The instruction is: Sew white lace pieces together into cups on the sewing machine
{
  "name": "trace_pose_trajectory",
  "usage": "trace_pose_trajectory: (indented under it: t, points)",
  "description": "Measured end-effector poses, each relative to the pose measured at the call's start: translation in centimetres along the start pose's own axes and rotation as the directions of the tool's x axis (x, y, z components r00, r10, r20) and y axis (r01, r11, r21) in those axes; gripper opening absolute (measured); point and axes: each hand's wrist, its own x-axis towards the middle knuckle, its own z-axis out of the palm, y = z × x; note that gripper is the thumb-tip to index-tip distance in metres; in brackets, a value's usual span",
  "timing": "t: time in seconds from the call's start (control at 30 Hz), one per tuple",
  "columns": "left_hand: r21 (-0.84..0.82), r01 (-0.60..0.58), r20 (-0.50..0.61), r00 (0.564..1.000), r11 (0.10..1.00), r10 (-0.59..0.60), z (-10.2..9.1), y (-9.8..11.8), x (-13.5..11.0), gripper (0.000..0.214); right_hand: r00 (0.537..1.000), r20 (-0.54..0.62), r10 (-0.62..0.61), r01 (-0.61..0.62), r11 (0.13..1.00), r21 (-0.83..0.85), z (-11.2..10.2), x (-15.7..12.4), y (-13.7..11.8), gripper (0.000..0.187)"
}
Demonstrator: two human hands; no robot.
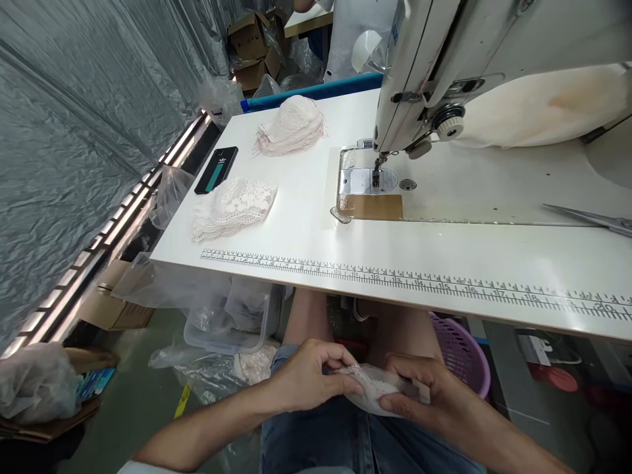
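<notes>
Over my lap, below the table's front edge, both hands hold a small piece of pale lace fabric (371, 385). My left hand (318, 375) pinches its left end between thumb and fingers. At the other end my right hand (419, 392) grips it, thumb in front and fingers behind. Part of the fabric is hidden by the fingers. On the table at left lies a stack of cream lace pieces (234, 207), and farther back a pile of pale pink cup-shaped pieces (295, 125) with loose threads.
A sewing machine (409, 79) stands on the white table (296, 230), its needle above the plate. Scissors (592, 217) lie at right, a black phone (217, 170) at left. Below are a clear plastic bin (232, 336) and a purple basket (464, 355).
</notes>
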Motion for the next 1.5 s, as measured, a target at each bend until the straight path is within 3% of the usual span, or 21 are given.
trace_pose_trajectory:
  t: [0.17, 0.43, 0.67, 0.8, 1.0, 1.27, 1.5]
  points:
    - [-0.002, 0.02, -0.016, 1.0, 1.0, -0.02, -0.2, 0.3, 0.0, 0.018, 0.997, -0.05, -0.059, 0.053, 0.991, -0.127, 0.3, -0.3, -0.8, 0.021]
    - [-0.072, 0.034, 0.049, 0.998, 0.997, -0.03, -0.2, 0.3, 0.1, 0.024, 0.996, -0.089, -0.018, -0.007, 0.962, -0.272, 0.5, -0.6, -0.9, 0.018]
    - [0.033, 0.02, -0.003, 1.0, 0.999, -0.02, 0.3, 1.1, 0.0, 0.03, 0.998, -0.063, -0.015, 0.003, 0.982, -0.191, 0.5, -0.5, -0.7, 0.024]
    - [-0.027, 0.075, 0.023, 0.997, 0.997, -0.075, 0.2, 1.3, 0.1, 0.034, 1.0, 0.002, 0.006, -0.006, 0.995, -0.096, 0.1, -0.9, -0.4, 0.029]
    - [-0.156, 0.151, 0.105, 0.985, 0.976, -0.135, -0.2, 1.2, 0.1, 0.038, 1.0, 0.006, -0.011, 0.011, 0.999, -0.038, -0.2, -1.3, 0.0, 0.028]
    - [-0.173, 0.143, 0.081, 0.988, 0.974, -0.131, -1.1, 0.3, 0.0, 0.043, 1.0, 0.002, -0.02, 0.02, 0.999, -0.042, -0.4, -1.2, -0.5, 0.022]
    - [-0.058, 0.094, 0.182, 0.98, 0.994, -0.082, -0.8, 0.8, 0.0, 0.036, 0.999, -0.054, 0.007, -0.014, 0.991, -0.134, -0.2, -1.4, -0.9, 0.021]
